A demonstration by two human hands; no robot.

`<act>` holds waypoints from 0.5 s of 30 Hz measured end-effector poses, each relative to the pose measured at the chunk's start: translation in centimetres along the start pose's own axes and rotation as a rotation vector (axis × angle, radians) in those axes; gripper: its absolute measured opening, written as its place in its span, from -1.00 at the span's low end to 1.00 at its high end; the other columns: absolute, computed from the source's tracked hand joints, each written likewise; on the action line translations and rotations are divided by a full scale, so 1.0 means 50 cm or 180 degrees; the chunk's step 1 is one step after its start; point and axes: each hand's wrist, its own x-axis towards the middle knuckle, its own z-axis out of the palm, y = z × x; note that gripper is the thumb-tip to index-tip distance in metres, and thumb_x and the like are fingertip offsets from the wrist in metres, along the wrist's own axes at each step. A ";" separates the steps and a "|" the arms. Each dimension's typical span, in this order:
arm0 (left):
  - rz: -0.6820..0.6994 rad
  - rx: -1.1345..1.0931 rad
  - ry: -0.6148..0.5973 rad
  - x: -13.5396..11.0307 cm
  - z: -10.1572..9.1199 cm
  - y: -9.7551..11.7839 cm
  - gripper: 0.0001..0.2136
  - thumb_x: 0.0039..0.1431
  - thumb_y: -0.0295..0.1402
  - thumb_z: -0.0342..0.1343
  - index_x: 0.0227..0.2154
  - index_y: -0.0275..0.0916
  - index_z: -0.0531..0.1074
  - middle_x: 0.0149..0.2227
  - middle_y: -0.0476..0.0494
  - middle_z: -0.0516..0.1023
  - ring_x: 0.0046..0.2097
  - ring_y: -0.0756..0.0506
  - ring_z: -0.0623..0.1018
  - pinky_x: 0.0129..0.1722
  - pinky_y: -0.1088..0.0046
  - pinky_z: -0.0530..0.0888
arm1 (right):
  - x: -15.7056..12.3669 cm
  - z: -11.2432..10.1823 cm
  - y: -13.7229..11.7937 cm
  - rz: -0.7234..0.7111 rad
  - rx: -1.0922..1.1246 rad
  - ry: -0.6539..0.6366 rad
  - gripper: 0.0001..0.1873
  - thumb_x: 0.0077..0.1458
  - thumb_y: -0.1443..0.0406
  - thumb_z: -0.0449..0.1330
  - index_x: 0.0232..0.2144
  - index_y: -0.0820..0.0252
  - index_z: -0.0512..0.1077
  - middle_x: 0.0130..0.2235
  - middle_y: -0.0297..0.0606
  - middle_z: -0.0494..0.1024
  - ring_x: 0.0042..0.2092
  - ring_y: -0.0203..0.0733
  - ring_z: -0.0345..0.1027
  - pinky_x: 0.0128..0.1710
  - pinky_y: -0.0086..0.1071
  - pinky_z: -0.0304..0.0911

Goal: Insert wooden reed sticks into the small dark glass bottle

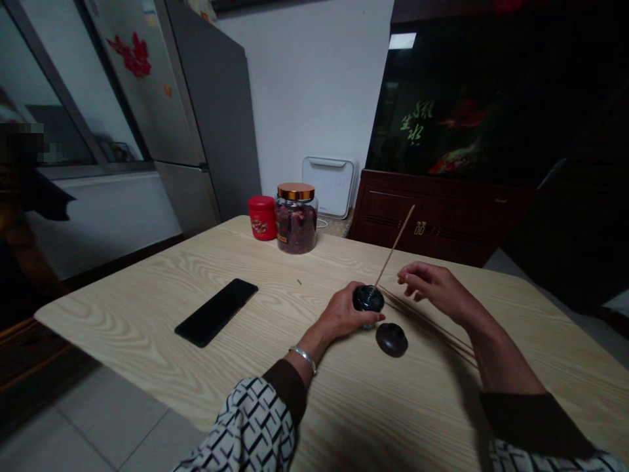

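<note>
My left hand (346, 311) is wrapped round a small dark incense holder (366, 298) on the table. One thin incense stick (394, 248) stands in it, leaning to the right. Just right of the stick, my right hand (430, 285) hovers with loosely bent fingers held apart and nothing visible between them. Long thin sticks (432, 324) lie on the table beneath my right hand and forearm. A dark brown round lid with a knob (392, 339) rests close in front of the holder.
A black phone (216, 313) lies on the wooden table (162, 308) to the left. At the back edge stand a red canister (262, 218) and a glass jar (296, 223) with a copper-coloured lid. A small dark bit (299, 282) lies mid-table. Behind is a dark fish tank (452, 118).
</note>
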 end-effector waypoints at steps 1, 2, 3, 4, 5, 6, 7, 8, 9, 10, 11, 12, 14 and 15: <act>-0.0004 0.0007 -0.0002 0.000 0.000 0.000 -0.34 -0.20 -0.08 0.44 -0.02 -0.24 0.42 -0.15 -0.18 0.57 -0.13 -0.17 0.54 -0.11 0.33 0.46 | 0.001 -0.016 0.021 0.0031 -0.0491 0.0017 -0.75 0.12 0.12 0.15 -0.33 0.19 0.47 -0.36 -0.23 0.55 -0.38 -0.21 0.43 -0.40 -0.38 0.30; -0.0011 0.0010 -0.0005 0.000 0.001 0.000 -0.34 -0.20 -0.07 0.44 -0.02 -0.24 0.42 -0.16 -0.18 0.57 -0.13 -0.16 0.54 -0.12 0.34 0.46 | 0.002 -0.028 0.044 0.0117 -0.1048 0.0020 -0.80 0.11 0.18 0.15 -0.36 0.18 0.48 -0.36 -0.22 0.56 -0.37 -0.20 0.43 -0.37 -0.37 0.27; -0.0021 0.0006 -0.0009 0.001 0.001 -0.001 -0.34 -0.20 -0.07 0.44 -0.02 -0.24 0.42 -0.16 -0.17 0.57 -0.14 -0.16 0.55 -0.12 0.34 0.46 | 0.003 -0.037 0.066 0.0244 -0.1578 -0.0004 -0.84 0.08 0.23 0.15 -0.38 0.17 0.50 -0.36 -0.20 0.58 -0.34 -0.18 0.43 -0.35 -0.37 0.24; -0.0031 -0.0001 -0.0008 0.001 0.002 -0.002 -0.34 -0.20 -0.07 0.44 -0.02 -0.24 0.42 -0.16 -0.18 0.57 -0.14 -0.16 0.55 -0.12 0.34 0.47 | 0.003 -0.041 0.088 0.0393 -0.2026 -0.0073 -0.86 0.05 0.27 0.16 -0.40 0.15 0.52 -0.33 -0.18 0.59 -0.31 -0.16 0.44 -0.33 -0.36 0.22; -0.0034 -0.0006 -0.0002 0.001 0.002 -0.002 -0.33 -0.20 -0.07 0.44 -0.01 -0.24 0.42 -0.16 -0.18 0.57 -0.14 -0.16 0.55 -0.12 0.34 0.47 | 0.002 -0.042 0.107 0.0546 -0.2349 -0.0184 -0.87 0.02 0.28 0.17 -0.41 0.14 0.53 -0.31 -0.18 0.60 -0.27 -0.14 0.44 -0.32 -0.35 0.20; -0.0030 -0.0007 0.0009 0.001 0.002 -0.003 -0.33 -0.20 -0.07 0.44 -0.01 -0.24 0.42 -0.16 -0.18 0.57 -0.13 -0.16 0.55 -0.11 0.34 0.47 | 0.001 -0.040 0.123 0.0674 -0.2538 -0.0311 -0.87 0.01 0.27 0.19 -0.40 0.12 0.54 -0.29 -0.17 0.60 -0.25 -0.12 0.44 -0.32 -0.35 0.18; -0.0023 -0.0007 0.0017 0.001 0.002 -0.003 -0.33 -0.20 -0.08 0.44 0.00 -0.24 0.42 -0.15 -0.19 0.57 -0.13 -0.16 0.55 -0.11 0.34 0.47 | 0.000 -0.036 0.137 0.0764 -0.2618 -0.0431 -0.87 0.00 0.26 0.19 -0.39 0.11 0.54 -0.27 -0.18 0.60 -0.24 -0.11 0.44 -0.33 -0.35 0.17; -0.0015 -0.0005 0.0018 0.000 0.002 -0.003 -0.33 -0.19 -0.08 0.44 0.00 -0.24 0.42 -0.15 -0.18 0.57 -0.12 -0.16 0.55 -0.11 0.34 0.47 | -0.001 -0.033 0.147 0.0816 -0.2628 -0.0516 -0.85 -0.01 0.24 0.20 -0.37 0.11 0.54 -0.25 -0.19 0.60 -0.24 -0.11 0.44 -0.33 -0.35 0.16; -0.0009 -0.0002 0.0006 0.000 0.002 -0.003 -0.33 -0.19 -0.08 0.44 0.00 -0.24 0.41 -0.15 -0.18 0.57 -0.12 -0.16 0.55 -0.10 0.34 0.47 | -0.001 -0.030 0.156 0.0839 -0.2597 -0.0548 -0.84 -0.01 0.23 0.21 -0.35 0.10 0.53 -0.24 -0.20 0.60 -0.24 -0.12 0.44 -0.33 -0.35 0.16; -0.0006 0.0000 -0.0005 0.000 0.001 -0.003 -0.33 -0.19 -0.08 0.44 0.00 -0.24 0.41 -0.15 -0.18 0.57 -0.12 -0.16 0.55 -0.10 0.34 0.46 | -0.001 -0.028 0.162 0.0842 -0.2525 -0.0544 -0.83 -0.02 0.22 0.21 -0.33 0.11 0.53 -0.24 -0.20 0.60 -0.24 -0.12 0.43 -0.33 -0.35 0.16; -0.0006 0.0004 -0.0014 0.000 0.001 -0.003 -0.34 -0.19 -0.08 0.44 0.00 -0.24 0.41 -0.15 -0.18 0.57 -0.12 -0.16 0.55 -0.10 0.34 0.46 | 0.000 -0.028 0.168 0.0834 -0.2428 -0.0527 -0.83 -0.03 0.23 0.22 -0.33 0.12 0.52 -0.25 -0.21 0.59 -0.24 -0.13 0.43 -0.32 -0.36 0.16; -0.0007 0.0011 -0.0020 0.000 0.000 -0.002 -0.33 -0.19 -0.08 0.43 0.00 -0.24 0.41 -0.15 -0.18 0.57 -0.12 -0.16 0.55 -0.09 0.35 0.46 | 0.000 -0.028 0.172 0.0820 -0.2316 -0.0520 -0.84 -0.04 0.25 0.22 -0.34 0.13 0.51 -0.26 -0.21 0.59 -0.25 -0.14 0.43 -0.31 -0.36 0.17; -0.0014 0.0029 -0.0013 0.000 0.000 -0.002 -0.33 -0.19 -0.08 0.43 0.00 -0.24 0.41 -0.14 -0.18 0.57 -0.12 -0.16 0.54 -0.09 0.35 0.46 | 0.000 -0.029 0.178 0.0794 -0.2087 -0.0575 -0.89 -0.04 0.29 0.21 -0.39 0.16 0.49 -0.30 -0.23 0.59 -0.27 -0.17 0.42 -0.30 -0.38 0.19; -0.0016 0.0034 -0.0011 0.000 0.000 -0.002 -0.33 -0.19 -0.08 0.43 0.00 -0.24 0.41 -0.14 -0.18 0.57 -0.12 -0.16 0.54 -0.09 0.35 0.46 | 0.000 -0.029 0.179 0.0781 -0.1994 -0.0622 -0.91 -0.04 0.30 0.20 -0.42 0.16 0.49 -0.32 -0.24 0.59 -0.28 -0.18 0.42 -0.30 -0.39 0.20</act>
